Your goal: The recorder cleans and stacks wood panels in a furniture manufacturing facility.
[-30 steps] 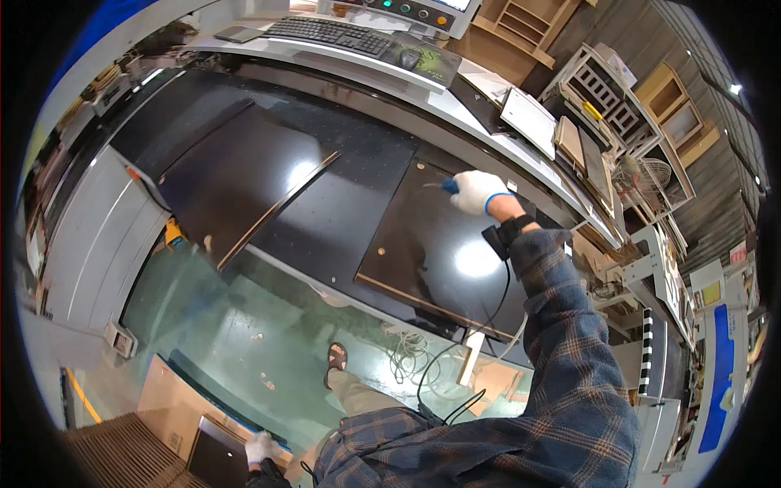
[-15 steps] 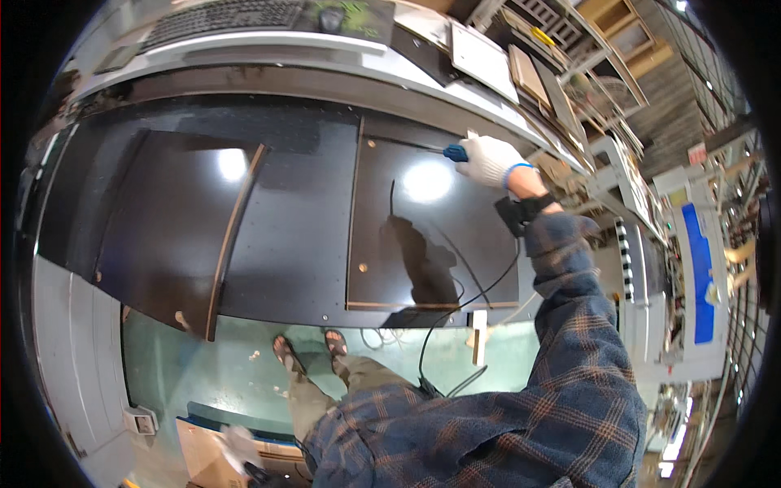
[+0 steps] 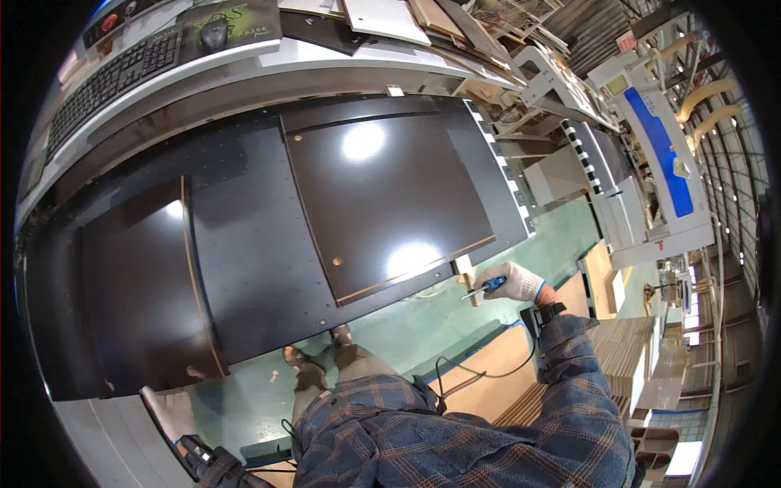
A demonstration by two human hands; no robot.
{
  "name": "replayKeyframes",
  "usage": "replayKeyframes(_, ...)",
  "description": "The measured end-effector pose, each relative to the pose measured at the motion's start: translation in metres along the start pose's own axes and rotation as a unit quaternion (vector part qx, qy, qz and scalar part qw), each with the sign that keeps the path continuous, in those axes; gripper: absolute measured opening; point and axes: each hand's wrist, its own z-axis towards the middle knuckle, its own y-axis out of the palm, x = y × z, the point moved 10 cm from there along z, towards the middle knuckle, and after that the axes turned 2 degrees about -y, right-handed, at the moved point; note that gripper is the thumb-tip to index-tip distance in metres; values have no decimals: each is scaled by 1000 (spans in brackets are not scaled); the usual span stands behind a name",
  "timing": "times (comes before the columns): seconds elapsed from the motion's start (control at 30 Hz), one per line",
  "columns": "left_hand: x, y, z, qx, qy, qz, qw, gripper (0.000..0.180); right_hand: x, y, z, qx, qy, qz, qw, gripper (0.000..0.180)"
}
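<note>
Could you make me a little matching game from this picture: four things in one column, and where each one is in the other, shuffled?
Things:
1. tool
2. mouse
3. striped strip
4. left hand

Places:
A. along the right end of the table
B. near the lower edge of the left panel
C. in the right hand
D. on the mat

Pairs: 1-C, 2-D, 3-A, 4-B

The right panel (image 3: 390,195) looks glossy and smooth, the right glove (image 3: 519,285) cloth.
</note>
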Motion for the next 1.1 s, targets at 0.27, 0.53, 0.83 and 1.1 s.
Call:
replayKeyframes(0.27, 5, -52, 34, 70, -17, 135, 988, 44, 37, 5, 4, 199, 135, -273, 931, 44)
replayKeyframes(0.53, 23, -10, -16, 122, 148, 112, 975, 31, -236, 72, 30, -14, 10, -381, 924, 38)
replayKeyframes(0.83, -36, -19, -38, 0, 12, 86, 996, 26, -407, 247, 219, -14, -273, -61, 960, 54)
replayKeyframes(1.1, -26, -51, -44, -32, 69, -49, 996, 51, -370, 308, 218, -139, -21, 318, 938, 38)
